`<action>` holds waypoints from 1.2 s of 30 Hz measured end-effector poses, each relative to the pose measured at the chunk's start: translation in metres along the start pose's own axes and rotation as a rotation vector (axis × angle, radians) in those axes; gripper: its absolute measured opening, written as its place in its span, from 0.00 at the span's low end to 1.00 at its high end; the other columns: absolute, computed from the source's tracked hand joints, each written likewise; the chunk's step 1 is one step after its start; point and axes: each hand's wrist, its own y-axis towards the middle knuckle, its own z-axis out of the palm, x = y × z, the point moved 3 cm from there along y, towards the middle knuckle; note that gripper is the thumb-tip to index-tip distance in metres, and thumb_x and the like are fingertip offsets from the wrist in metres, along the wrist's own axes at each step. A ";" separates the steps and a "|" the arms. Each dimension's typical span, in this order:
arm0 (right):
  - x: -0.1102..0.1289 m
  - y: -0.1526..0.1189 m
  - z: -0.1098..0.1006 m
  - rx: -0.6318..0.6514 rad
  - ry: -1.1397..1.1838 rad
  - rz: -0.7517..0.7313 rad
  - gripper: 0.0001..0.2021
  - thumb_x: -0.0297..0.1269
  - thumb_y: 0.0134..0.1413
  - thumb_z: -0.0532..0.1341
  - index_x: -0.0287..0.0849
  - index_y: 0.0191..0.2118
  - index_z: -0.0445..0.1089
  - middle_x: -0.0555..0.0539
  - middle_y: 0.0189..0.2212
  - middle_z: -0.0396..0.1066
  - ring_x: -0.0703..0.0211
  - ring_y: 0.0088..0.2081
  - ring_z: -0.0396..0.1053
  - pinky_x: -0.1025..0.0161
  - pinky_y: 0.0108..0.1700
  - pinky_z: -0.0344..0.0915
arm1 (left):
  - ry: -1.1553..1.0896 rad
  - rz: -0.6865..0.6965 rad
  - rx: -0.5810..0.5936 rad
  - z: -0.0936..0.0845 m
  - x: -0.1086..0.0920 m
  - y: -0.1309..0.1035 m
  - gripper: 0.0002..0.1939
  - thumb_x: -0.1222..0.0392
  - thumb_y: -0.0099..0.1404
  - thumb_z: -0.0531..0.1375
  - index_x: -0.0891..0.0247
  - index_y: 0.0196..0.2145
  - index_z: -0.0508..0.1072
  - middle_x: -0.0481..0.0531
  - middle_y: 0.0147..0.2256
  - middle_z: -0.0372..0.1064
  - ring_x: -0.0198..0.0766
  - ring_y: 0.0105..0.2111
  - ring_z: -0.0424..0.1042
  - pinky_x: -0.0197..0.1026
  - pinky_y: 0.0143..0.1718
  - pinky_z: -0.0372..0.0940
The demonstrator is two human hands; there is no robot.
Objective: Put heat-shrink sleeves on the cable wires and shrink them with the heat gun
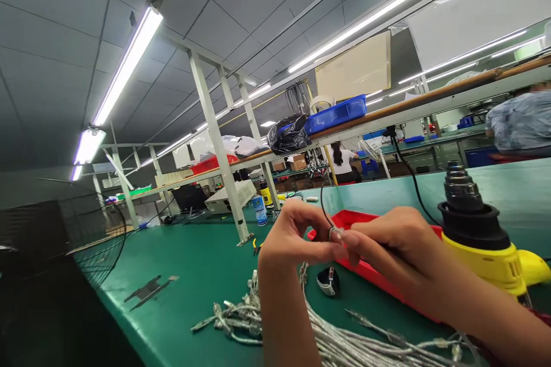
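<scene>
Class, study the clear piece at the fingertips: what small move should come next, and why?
Probably a slight turn of the clear piece, to check where the black cord seems to meet it: left grip and right grip both pinch there, and together they hide most of the join.

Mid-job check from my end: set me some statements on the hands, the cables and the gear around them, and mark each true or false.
1. The left hand and right hand meet at a small clear piece. True.
2. The silvery cables lie inside the red tray. False: they lie on the green table, outside it.
3. The yellow tool has its nozzle pointing up. True.
4. The blue can lies on its side. False: it stands upright.
5. The blue bin sits on the shelf above the table. True.
</scene>
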 end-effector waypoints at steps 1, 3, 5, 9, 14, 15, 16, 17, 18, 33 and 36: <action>0.002 0.000 -0.001 0.001 0.003 -0.003 0.25 0.47 0.68 0.53 0.41 0.21 0.51 0.55 0.18 0.41 0.70 0.20 0.40 0.67 0.21 0.42 | 0.021 0.012 -0.031 -0.003 -0.001 -0.002 0.18 0.45 0.49 0.73 0.61 0.20 0.74 0.47 0.16 0.63 0.31 0.17 0.58 0.38 0.20 0.50; 0.005 0.001 -0.005 -0.005 0.002 -0.017 0.25 0.47 0.68 0.52 0.41 0.20 0.50 0.55 0.17 0.41 0.71 0.19 0.40 0.68 0.20 0.41 | 0.044 0.035 -0.084 -0.006 -0.004 -0.007 0.17 0.46 0.51 0.72 0.61 0.21 0.76 0.47 0.17 0.64 0.31 0.17 0.58 0.38 0.20 0.49; 0.007 0.001 -0.007 -0.003 -0.018 -0.030 0.26 0.47 0.68 0.51 0.41 0.20 0.48 0.54 0.17 0.40 0.70 0.19 0.39 0.67 0.19 0.40 | 0.026 0.048 -0.103 -0.007 -0.006 -0.010 0.16 0.47 0.51 0.72 0.61 0.22 0.76 0.46 0.17 0.64 0.30 0.16 0.59 0.37 0.18 0.48; 0.009 0.000 -0.008 0.016 -0.044 -0.024 0.25 0.46 0.68 0.52 0.41 0.20 0.46 0.54 0.18 0.38 0.69 0.20 0.38 0.66 0.19 0.39 | -0.042 0.123 -0.160 -0.010 -0.004 -0.011 0.13 0.50 0.52 0.72 0.61 0.23 0.77 0.46 0.16 0.65 0.30 0.14 0.58 0.36 0.17 0.47; 0.007 0.000 -0.005 0.062 0.053 0.034 0.27 0.48 0.65 0.55 0.41 0.19 0.48 0.56 0.17 0.40 0.71 0.20 0.38 0.68 0.19 0.38 | -0.152 0.209 -0.158 -0.012 0.005 -0.002 0.15 0.50 0.45 0.74 0.62 0.19 0.76 0.45 0.13 0.61 0.27 0.12 0.52 0.35 0.14 0.43; 0.005 0.000 -0.005 0.065 0.077 0.052 0.27 0.49 0.65 0.56 0.40 0.18 0.51 0.56 0.16 0.41 0.71 0.19 0.39 0.69 0.19 0.39 | -0.179 0.228 -0.146 -0.012 0.007 0.001 0.15 0.51 0.45 0.74 0.63 0.19 0.76 0.45 0.13 0.61 0.26 0.13 0.51 0.34 0.14 0.43; 0.004 0.000 -0.006 0.070 0.098 0.068 0.27 0.50 0.64 0.57 0.39 0.18 0.55 0.56 0.16 0.42 0.72 0.19 0.40 0.69 0.19 0.39 | -0.205 0.246 -0.131 -0.012 0.009 0.004 0.14 0.52 0.46 0.73 0.63 0.19 0.76 0.45 0.13 0.61 0.26 0.13 0.51 0.34 0.14 0.43; 0.002 0.000 -0.007 0.072 0.113 0.081 0.26 0.50 0.64 0.57 0.38 0.19 0.60 0.56 0.16 0.42 0.72 0.18 0.40 0.70 0.18 0.39 | -0.230 0.261 -0.109 -0.011 0.011 0.007 0.13 0.53 0.47 0.73 0.63 0.20 0.76 0.45 0.14 0.61 0.26 0.13 0.52 0.33 0.14 0.43; 0.001 0.000 -0.008 0.074 0.125 0.092 0.26 0.50 0.64 0.57 0.38 0.19 0.63 0.56 0.15 0.42 0.73 0.18 0.41 0.70 0.18 0.39 | -0.255 0.279 -0.078 -0.010 0.013 0.010 0.13 0.53 0.48 0.72 0.63 0.20 0.77 0.45 0.14 0.60 0.27 0.14 0.52 0.33 0.14 0.43; 0.009 -0.004 -0.028 0.022 0.181 0.091 0.27 0.49 0.66 0.54 0.38 0.20 0.70 0.56 0.13 0.49 0.74 0.16 0.46 0.70 0.17 0.41 | -0.310 0.425 0.219 0.014 0.013 0.024 0.37 0.52 0.39 0.79 0.56 0.49 0.77 0.54 0.40 0.75 0.35 0.30 0.73 0.31 0.24 0.66; 0.005 -0.004 -0.033 -0.004 0.210 0.116 0.27 0.51 0.66 0.54 0.39 0.20 0.71 0.55 0.13 0.49 0.73 0.15 0.45 0.70 0.15 0.40 | -0.173 0.420 0.257 0.018 0.006 0.022 0.44 0.55 0.37 0.79 0.52 0.54 0.75 0.57 0.54 0.70 0.49 0.48 0.72 0.35 0.30 0.70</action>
